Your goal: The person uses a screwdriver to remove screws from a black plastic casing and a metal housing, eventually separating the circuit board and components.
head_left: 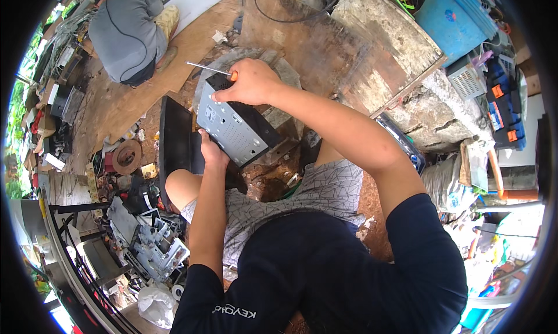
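Observation:
A boxy electronic unit with a silver perforated metal face and black sides is tilted up in front of me, over a round grey slab. My left hand grips its near left edge, thumb against the metal. My right hand is closed around a screwdriver, whose orange handle shows at the fingers and whose thin shaft points left. The thumb of that hand lies at the unit's far end. Much of the handle is hidden in the palm.
A black flat panel stands left of the unit. Metal scrap parts pile up at lower left, near a rusty round disc. Wooden boards and a blue bin are at far right. Another person crouches at far left.

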Available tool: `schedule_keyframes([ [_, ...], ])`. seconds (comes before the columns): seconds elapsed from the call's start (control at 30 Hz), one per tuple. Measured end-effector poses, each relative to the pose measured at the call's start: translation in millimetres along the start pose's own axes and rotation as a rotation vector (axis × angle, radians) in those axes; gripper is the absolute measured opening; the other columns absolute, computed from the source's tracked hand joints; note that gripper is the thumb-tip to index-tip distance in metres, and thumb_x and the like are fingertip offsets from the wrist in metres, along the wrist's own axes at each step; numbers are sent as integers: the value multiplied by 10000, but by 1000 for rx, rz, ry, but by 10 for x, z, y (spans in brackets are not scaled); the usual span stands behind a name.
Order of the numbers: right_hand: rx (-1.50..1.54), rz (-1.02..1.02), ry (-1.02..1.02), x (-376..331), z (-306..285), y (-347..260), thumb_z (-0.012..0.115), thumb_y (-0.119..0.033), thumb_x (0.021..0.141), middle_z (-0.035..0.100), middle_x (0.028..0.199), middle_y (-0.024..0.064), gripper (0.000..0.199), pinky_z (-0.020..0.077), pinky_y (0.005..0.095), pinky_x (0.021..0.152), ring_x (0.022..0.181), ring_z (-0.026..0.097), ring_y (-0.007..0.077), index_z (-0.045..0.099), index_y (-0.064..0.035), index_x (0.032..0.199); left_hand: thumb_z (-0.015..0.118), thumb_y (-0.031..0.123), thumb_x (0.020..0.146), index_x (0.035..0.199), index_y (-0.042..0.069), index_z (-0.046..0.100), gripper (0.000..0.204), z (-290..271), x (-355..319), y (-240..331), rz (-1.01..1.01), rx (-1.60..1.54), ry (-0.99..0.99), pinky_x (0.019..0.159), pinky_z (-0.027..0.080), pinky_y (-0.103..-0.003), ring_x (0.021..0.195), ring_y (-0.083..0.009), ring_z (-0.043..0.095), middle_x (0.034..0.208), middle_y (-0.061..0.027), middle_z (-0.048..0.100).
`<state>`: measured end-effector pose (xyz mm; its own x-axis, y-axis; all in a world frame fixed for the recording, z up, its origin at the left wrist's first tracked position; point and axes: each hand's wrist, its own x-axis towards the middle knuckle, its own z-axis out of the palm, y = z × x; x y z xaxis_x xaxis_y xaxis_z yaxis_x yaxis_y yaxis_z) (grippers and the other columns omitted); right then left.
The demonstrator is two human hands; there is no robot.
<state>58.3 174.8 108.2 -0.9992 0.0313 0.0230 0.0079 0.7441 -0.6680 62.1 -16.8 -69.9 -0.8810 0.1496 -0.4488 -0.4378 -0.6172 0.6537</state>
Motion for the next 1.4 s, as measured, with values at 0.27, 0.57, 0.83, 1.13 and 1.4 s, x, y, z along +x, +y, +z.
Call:
schedule_keyframes([
  [0.27, 15, -103, 100, -108, -7, 193, 788, -547, 636, 647, 720, 178, 583, 507, 391, 670, 700, 646, 320, 685, 1, 807, 258, 459, 1046, 1345, 52, 469, 547, -47, -2, 134, 55, -7, 1, 1086, 356, -461, 1245, -305, 491, 1382, -136, 498],
  [0.57, 247, -250, 70, -548, -96, 437, 831, -293, 700, 665, 908, 123, 470, 498, 329, 756, 804, 635, 233, 668, -33, 1056, 286, 390, 1056, 1385, 0, 419, 528, -180, 131, 215, 449, 196, -117, 1091, 322, -369, 1261, -213, 460, 1376, -106, 493],
  [0.83, 168, -346, 266, -896, 172, 727, 814, -144, 718, 664, 1025, 127, 479, 510, 342, 818, 918, 654, 280, 631, -43, 1149, 571, 542, 907, 1521, 67, 141, 887, 187, 14, 475, 593, 292, -433, 1147, 205, -390, 1385, -251, 305, 1485, -118, 330],
  [1.13, 229, -176, 327, -1173, 610, 1043, 826, -175, 704, 651, 1044, 155, 534, 502, 354, 835, 942, 643, 295, 611, -14, 1164, 780, 397, 801, 1483, -97, 70, 1101, 282, -107, 241, 691, 620, -68, 1128, 269, -374, 1351, -325, 346, 1467, -270, 302],
  [1.4, 234, 32, 235, -1136, 764, 1169, 826, -256, 694, 653, 1062, 170, 563, 497, 367, 856, 967, 640, 297, 613, -50, 1172, 774, 392, 746, 1480, -89, 122, 1093, 274, 18, -71, 375, 502, 5, 1077, 342, -364, 1313, -321, 409, 1429, -288, 360],
])
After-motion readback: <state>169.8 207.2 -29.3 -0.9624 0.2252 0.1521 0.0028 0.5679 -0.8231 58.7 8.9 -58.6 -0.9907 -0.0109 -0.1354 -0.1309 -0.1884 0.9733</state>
